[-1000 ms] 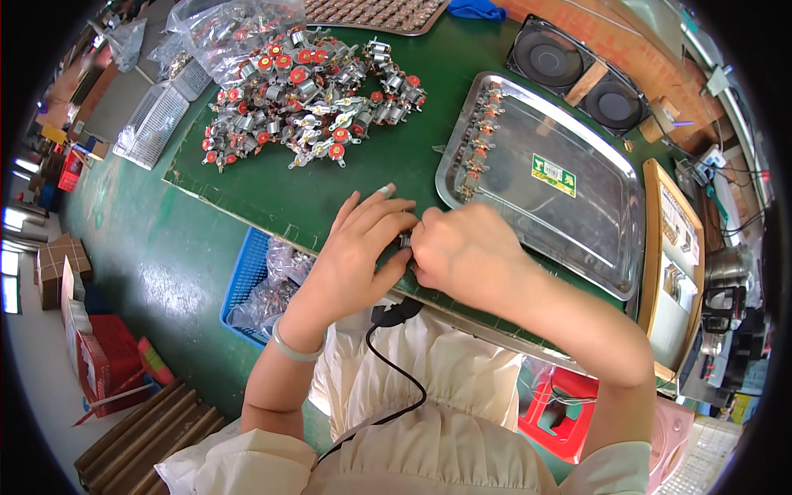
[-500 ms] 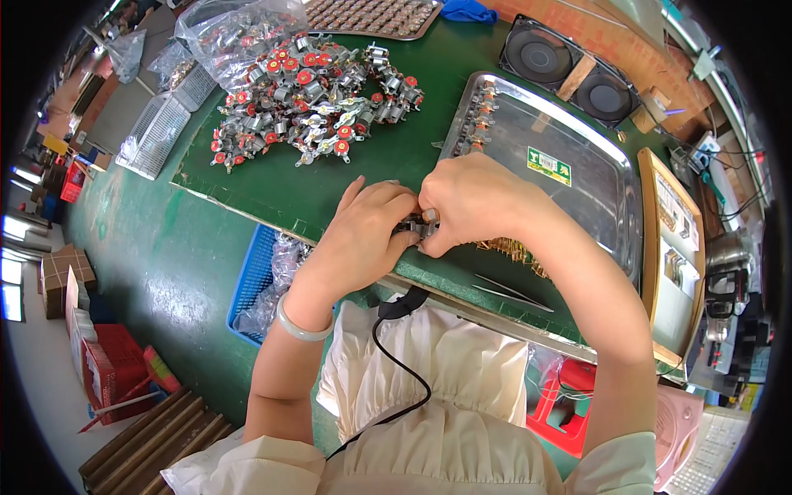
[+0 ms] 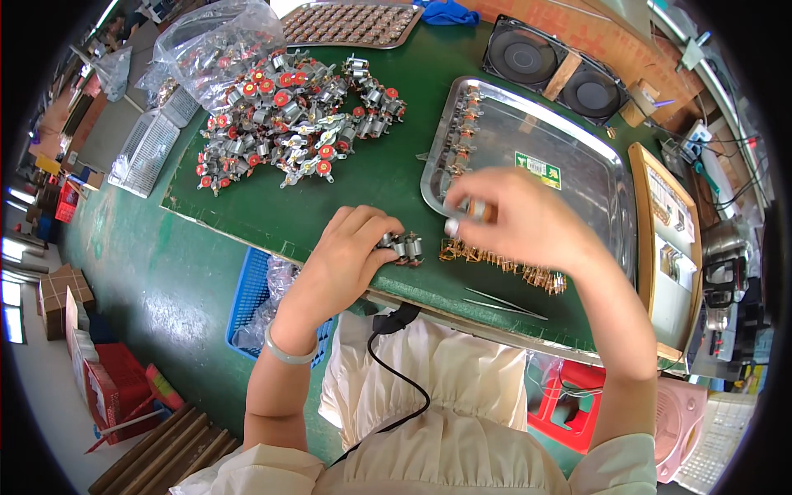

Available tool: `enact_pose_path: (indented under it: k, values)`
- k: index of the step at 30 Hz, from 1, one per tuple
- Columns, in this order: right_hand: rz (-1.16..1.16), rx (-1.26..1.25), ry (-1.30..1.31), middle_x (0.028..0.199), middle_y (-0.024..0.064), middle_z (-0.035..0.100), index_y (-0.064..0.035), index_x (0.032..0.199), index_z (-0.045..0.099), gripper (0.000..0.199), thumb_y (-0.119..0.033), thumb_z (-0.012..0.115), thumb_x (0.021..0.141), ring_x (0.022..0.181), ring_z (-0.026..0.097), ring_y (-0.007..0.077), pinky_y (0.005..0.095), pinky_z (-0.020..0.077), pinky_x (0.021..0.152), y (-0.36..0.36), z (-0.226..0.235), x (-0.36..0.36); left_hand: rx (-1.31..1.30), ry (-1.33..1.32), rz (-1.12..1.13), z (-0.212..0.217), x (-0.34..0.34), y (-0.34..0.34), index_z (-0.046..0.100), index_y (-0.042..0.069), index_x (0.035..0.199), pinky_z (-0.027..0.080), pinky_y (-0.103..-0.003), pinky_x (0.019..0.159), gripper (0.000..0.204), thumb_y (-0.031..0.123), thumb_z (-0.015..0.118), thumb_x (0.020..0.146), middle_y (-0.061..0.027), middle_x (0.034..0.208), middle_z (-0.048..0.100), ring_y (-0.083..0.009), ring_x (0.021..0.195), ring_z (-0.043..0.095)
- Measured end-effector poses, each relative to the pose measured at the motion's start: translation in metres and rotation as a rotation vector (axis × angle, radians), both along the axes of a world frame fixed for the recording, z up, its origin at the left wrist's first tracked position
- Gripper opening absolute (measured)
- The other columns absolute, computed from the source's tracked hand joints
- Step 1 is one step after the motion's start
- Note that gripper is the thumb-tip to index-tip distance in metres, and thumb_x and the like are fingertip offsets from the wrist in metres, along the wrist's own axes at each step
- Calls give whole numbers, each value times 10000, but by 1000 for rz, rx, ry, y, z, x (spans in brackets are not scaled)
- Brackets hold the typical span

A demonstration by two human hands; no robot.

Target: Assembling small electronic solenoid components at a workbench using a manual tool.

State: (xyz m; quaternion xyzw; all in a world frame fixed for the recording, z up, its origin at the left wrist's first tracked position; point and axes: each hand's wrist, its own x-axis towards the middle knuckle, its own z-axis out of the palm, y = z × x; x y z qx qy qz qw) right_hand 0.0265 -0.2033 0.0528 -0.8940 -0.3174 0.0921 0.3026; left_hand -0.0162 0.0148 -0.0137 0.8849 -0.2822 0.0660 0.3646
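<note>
Small motors [image 3: 402,244]: a short row of silver metal pieces at the near edge of the green table [image 3: 388,177], under the fingers of the left hand [image 3: 351,256].

Table: green mat surface, edges curved by the lens, carries everything listed below.

Metal tray [image 3: 577,206]: large, shiny, rectangular, right of centre; a yellow-green sticker near its middle; a row of small parts lies along its left rim.

Plastic bag [image 3: 210,41]: clear, crumpled, far left corner of the table, holding more parts.

Pile of motors [image 3: 289,124]: loose heap of silver bodies with red round caps, spread just in front of the bag, well apart from the hands.

Two black fans [image 3: 557,70]: side by side at the far edge, beyond the metal tray.

Second tray [image 3: 351,21]: far edge, filled with rows of small brown parts.

Left hand: curled, palm down, fingertips pressed on the small motors; a pale bangle [image 3: 285,355] sits on the wrist.

Right hand [image 3: 520,219]: blurred, raised over the near left corner of the metal tray, fingers pinched around a small silver piece [image 3: 454,227].

Brass pins [image 3: 503,264]: a scattered strip of gold-coloured bits on the table between the tray's near rim and the table edge, just beneath the right hand.

Tweezers [image 3: 503,301]: thin, silver, lying flat near the front edge, beside the brass pins.
</note>
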Motion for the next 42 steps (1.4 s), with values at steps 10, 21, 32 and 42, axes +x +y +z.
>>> enact_pose_path:
  k: [10,21,32,42]
  values:
    - [16,-344,-473,599,88,570,58,801,576,227,-68,589,613,517,600,194,288,458,429,60,-43,-56,48,41,-43,9,-3,14,547,8,933,394,-358,782,240,28,592,699,-119,921,522,-295,875,469]
    - [44,141,-318,697,87,544,-33,841,572,269,-175,692,645,565,579,246,337,461,481,28,-8,-61,-76,-91,38,14,-11,13,528,21,1081,378,-357,888,355,51,594,733,-112,1077,534,-277,1055,468]
    - [-90,440,-300,766,88,514,-6,1012,542,385,-1,662,646,563,540,198,290,439,478,-4,-20,-82,-990,627,-181,3,-51,-45,468,-26,1174,474,-254,792,338,-28,520,839,-97,1030,567,-140,912,563]
    - [-135,277,-438,774,90,517,-10,855,516,241,34,620,643,581,556,222,308,434,475,-18,-23,-84,-749,173,47,-7,-50,-70,608,-1,989,480,-251,686,268,-68,615,730,-121,948,606,-188,807,594]
